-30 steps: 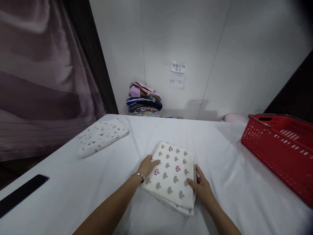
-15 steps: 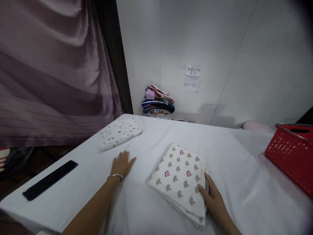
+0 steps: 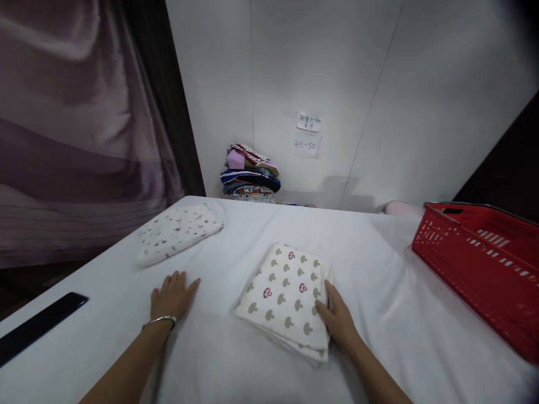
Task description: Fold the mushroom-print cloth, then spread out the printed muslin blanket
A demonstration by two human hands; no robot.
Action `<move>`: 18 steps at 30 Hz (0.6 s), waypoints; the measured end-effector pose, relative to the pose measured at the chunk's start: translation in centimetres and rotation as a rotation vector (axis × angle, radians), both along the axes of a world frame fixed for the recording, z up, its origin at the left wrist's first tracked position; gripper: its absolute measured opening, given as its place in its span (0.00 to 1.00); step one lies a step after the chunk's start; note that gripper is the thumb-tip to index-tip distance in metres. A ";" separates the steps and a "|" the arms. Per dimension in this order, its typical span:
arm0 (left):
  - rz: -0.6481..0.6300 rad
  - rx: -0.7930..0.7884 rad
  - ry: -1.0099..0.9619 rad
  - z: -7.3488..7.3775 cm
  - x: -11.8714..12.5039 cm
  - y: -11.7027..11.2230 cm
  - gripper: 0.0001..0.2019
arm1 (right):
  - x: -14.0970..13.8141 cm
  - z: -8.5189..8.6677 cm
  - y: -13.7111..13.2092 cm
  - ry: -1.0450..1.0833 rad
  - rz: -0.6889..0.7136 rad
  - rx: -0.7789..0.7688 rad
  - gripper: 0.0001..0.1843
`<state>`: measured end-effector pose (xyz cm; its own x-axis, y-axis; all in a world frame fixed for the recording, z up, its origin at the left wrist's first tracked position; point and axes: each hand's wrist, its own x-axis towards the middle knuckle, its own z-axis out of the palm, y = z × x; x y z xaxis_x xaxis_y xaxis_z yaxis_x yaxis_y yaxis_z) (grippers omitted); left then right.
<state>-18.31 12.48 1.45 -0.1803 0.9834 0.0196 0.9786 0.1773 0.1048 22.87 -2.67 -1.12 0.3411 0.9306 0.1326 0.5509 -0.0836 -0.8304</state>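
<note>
A folded white cloth [image 3: 283,297] printed with grey and red mushrooms lies on the white-covered table in front of me. At its right edge, my right hand [image 3: 338,317] grips it, the thumb on top and the other fingers partly hidden at the side. My left hand [image 3: 172,296] rests palm down on the table to the left, fingers spread, holding nothing, with a silver bracelet at the wrist. Just beyond that hand is another folded white cloth [image 3: 179,231] with small grey prints; the two do not touch.
A red plastic basket [image 3: 475,275] stands on the right of the table [image 3: 370,247]. At the left edge lies a long flat black object [image 3: 42,325]. Folded fabrics [image 3: 251,174] are piled behind the table by the wall, near handwritten paper signs [image 3: 307,134]. A mauve curtain [image 3: 80,140] hangs left.
My view has turned to the right, so the scene sits further left and more of the red basket shows. Both hands keep about the same places on the cloth and table.
</note>
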 end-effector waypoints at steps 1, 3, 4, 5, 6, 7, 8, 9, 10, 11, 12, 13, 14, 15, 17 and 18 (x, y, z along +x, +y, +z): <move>-0.005 0.036 -0.004 0.2 1.0 -0.4 0.31 | 0.1 -0.1 0.0 -0.030 0.010 0.001 0.35; -0.101 0.129 -0.047 0.7 4.1 -1.6 0.29 | 0.4 -0.1 0.0 -0.103 0.033 -0.007 0.35; -0.198 0.163 -0.097 0.9 5.8 -2.4 0.28 | 0.6 0.1 0.0 -0.148 0.037 -0.023 0.34; -0.293 0.161 -0.178 1.1 7.7 -3.3 0.28 | 0.9 0.4 0.2 -0.198 0.030 -0.042 0.34; -0.361 0.138 -0.276 1.2 9.4 -4.1 0.29 | 1.2 0.8 0.4 -0.251 0.012 -0.059 0.35; -0.374 0.100 -0.376 1.4 10.9 -5.0 0.29 | 1.5 1.3 0.9 -0.309 -0.005 -0.068 0.35; -0.356 0.039 -0.467 1.6 12.1 -5.6 0.30 | 1.9 1.9 1.5 -0.368 -0.013 -0.066 0.34; -0.339 -0.018 -0.531 1.8 13.1 -6.2 0.30 | 2.3 2.5 2.3 -0.424 -0.002 -0.056 0.34; -0.311 -0.066 -0.569 2.0 13.7 -6.5 0.31 | 2.7 3.1 3.3 -0.476 0.033 -0.043 0.32; -0.288 -0.112 -0.587 2.3 14.1 -6.7 0.32 | 3.1 3.7 4.4 -0.517 0.075 -0.044 0.32; -0.274 -0.158 -0.593 2.4 14.2 -6.8 0.32 | 3.5 4.2 5.6 -0.544 0.121 -0.062 0.31; -0.265 -0.205 -0.597 2.6 14.2 -6.9 0.32 | 4.0 4.7 6.9 -0.552 0.163 -0.099 0.31; -0.263 -0.250 -0.610 2.7 14.1 -6.9 0.31 | 4.4 5.1 8.2 -0.541 0.213 -0.152 0.31; -0.271 -0.289 -0.629 2.9 14.0 -6.8 0.30 | 4.8 5.5 9.4 -0.516 0.266 -0.219 0.32; -0.310 -0.320 -0.644 3.2 13.6 -6.4 0.26 | 5.7 6.0 11.3 -0.455 0.343 -0.353 0.36; -0.338 -0.308 -0.628 3.4 13.5 -5.9 0.25 | 6.0 6.2 12.0 -0.432 0.364 -0.404 0.39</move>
<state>-4.83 6.62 4.86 0.2433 0.9315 -0.2704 0.7583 -0.0088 0.6518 28.85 9.28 5.12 -0.0075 0.9809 -0.1944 0.8769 -0.0870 -0.4728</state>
